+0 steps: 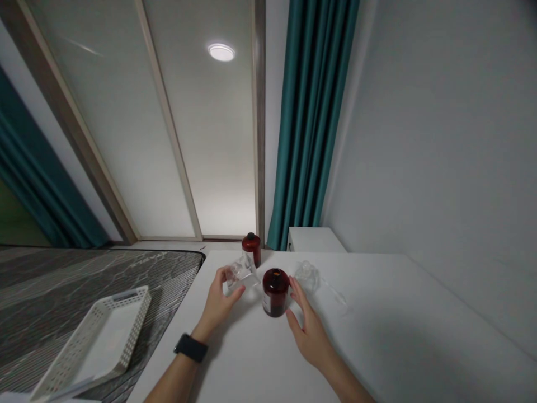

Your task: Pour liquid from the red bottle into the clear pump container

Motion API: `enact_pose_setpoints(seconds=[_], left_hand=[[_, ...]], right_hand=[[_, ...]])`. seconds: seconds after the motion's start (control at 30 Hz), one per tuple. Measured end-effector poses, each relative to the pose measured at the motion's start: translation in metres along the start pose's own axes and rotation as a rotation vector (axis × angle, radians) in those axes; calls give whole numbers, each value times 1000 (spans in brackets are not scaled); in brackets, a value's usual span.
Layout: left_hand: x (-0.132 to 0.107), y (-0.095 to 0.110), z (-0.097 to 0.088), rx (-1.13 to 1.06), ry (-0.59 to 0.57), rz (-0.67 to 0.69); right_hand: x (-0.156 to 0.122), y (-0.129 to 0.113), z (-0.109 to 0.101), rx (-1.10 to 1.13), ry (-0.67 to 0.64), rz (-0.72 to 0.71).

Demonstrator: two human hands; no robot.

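White tbl (247,364): hands (218,296) (310,334) flank dk red btl (276,292), L w/ clear plastic (243,272).

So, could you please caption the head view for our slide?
Left hand holding clear plastic, right hand beside the nearer dark-red bottle.

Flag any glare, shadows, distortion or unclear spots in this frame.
Head view: a round light glares in the door panel; head view: a soft shadow lies on the white table beside the left forearm; head view: door frames lean, suggesting wide-angle stretch; head view: the clear plastic in the left hand has edges that are hard to make out.
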State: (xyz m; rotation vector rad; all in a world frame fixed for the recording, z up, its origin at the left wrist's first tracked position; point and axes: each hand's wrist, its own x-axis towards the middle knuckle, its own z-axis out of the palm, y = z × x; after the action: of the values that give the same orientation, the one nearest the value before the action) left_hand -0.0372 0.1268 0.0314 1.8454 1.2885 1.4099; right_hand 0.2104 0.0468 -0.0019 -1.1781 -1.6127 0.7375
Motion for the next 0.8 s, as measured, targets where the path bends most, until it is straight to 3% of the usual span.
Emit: enact_pose_setpoints(seconds=[0.3, 0.63, 0.8], left_hand=[[-9, -1, 6, 6, 22, -61], [-11, -4, 7, 13, 30, -65], [-11, -1, 6, 5, 35, -64]], right_hand=[[-39, -5, 14, -22, -57, 97], [-41, 1, 18, 23, 13, 63], [-37, -7, 15, -30, 116, 34]])
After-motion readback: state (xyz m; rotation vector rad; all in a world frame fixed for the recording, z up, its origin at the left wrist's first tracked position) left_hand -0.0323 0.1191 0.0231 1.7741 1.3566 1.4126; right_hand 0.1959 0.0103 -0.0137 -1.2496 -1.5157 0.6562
